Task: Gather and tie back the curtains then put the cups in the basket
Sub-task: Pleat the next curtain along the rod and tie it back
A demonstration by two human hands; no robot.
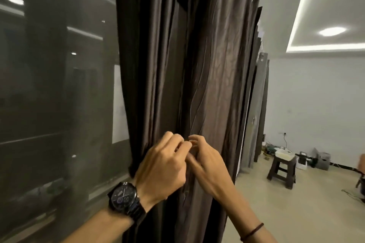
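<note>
Room interior, white walls (316, 94) and a lit ceiling recess at the upper right of the frame. Dark window (49, 85) fills the left half and reflects the ceiling lamps.

Curtains (197, 75): brown, hanging in the centre of the frame, drawn into a tight column of folds clear of the glass. The column narrows at hand level, lower centre.

Left hand (164, 165): watch (124, 197) at the wrist, set against the front of the curtains, grip narrow, fingers curled with the tips pinched at a front fold.

Right hand (207, 163): just beside the left and touching it at the fingertips, grip likewise narrow and pinching at the same spot. Whether a tie lies between the fingers is hidden; none can be made out round the cloth.

Stool (282, 169): on the floor at the right of the frame, well apart from the curtains, carrying a white box (284, 154). Cables and small gear lie along the far wall.

Assessment: gathering appears done. Tying appears to be the step in hand and is not confirmed finished, since no fastened band shows. Cups and basket are not in view, so that part of the task is judged wholly outstanding.
</note>
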